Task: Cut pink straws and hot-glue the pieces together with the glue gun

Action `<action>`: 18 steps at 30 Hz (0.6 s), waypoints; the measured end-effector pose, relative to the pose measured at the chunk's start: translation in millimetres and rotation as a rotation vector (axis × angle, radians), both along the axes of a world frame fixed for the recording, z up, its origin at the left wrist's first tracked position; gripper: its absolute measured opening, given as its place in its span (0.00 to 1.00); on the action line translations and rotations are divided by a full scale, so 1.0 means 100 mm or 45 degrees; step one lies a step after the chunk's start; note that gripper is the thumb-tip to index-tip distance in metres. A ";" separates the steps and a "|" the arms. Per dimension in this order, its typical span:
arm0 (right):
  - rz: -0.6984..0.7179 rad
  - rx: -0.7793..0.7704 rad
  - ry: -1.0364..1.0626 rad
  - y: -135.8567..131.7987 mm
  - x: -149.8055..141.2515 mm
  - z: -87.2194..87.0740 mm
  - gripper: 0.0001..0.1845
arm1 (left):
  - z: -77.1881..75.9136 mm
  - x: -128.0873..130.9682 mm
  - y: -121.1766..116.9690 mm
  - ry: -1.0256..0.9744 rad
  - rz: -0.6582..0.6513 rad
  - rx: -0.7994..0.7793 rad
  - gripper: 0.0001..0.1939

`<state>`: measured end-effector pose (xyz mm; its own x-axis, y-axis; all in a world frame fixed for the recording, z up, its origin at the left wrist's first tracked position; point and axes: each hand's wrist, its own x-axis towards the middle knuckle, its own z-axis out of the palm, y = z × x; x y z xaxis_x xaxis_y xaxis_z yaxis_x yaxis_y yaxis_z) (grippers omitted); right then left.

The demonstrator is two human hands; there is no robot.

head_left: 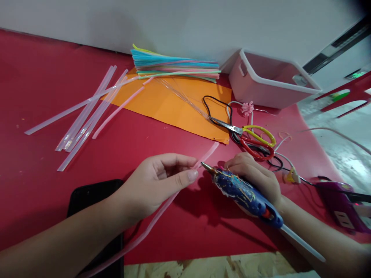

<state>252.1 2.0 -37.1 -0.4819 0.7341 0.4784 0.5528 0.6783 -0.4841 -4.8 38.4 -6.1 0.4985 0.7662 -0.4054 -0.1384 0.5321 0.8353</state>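
My left hand [162, 181] pinches a long pink pipe cleaner [158, 216] between thumb and fingertips. One end of it sticks out up and to the right past the fingers; the other runs down to the lower left. In my right hand [255, 173] is a blue hot glue gun [243, 193], its body stained with dried glue. A clear glue stick [303, 242] juts from its back. The metal nozzle points left, right by the pipe cleaner at my left fingertips; whether they touch I cannot tell. The fingers under the gun are partly hidden.
Clear glue sticks [87, 112] lie at the left. A bundle of coloured pipe cleaners [176, 65] rests on an orange sheet [174, 110]. Scissors [255, 141], a pink bin [266, 85], a purple power strip [342, 204] and cords are at the right. A black phone [95, 197] lies under my left forearm.
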 end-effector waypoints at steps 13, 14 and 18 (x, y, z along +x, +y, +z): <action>0.024 -0.035 -0.074 -0.01 0.02 -0.01 0.06 | -0.03 -0.01 -0.01 -0.092 0.017 -0.022 0.08; 0.021 -0.030 -0.079 -0.01 0.02 -0.01 0.06 | -0.03 -0.01 -0.01 -0.098 0.017 -0.019 0.08; 0.021 -0.008 -0.065 0.00 0.01 0.01 0.06 | -0.03 -0.01 -0.01 -0.078 0.024 0.007 0.09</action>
